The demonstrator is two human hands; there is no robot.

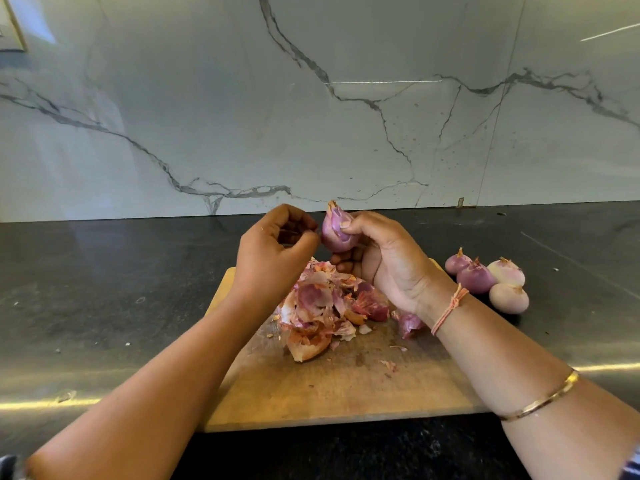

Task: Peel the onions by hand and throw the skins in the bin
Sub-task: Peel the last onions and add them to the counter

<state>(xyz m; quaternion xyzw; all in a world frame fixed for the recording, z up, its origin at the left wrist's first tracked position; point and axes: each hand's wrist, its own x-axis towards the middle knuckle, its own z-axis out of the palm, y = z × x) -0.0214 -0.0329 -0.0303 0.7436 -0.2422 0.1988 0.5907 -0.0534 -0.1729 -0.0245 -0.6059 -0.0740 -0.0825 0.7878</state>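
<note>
Centre frame, above a board (346,393) of skins (322,306) on a dark counter (104,289) backed by a marble wall (207,116), an onion (336,232) is gripped near-upright, tip up, by the right hand (384,261). The left hand (273,247) is curled beside it; whether it pinches anything cannot be told.

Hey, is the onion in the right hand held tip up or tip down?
Tip up: the onion has its dry pointed end above the right hand gripping it.
</note>
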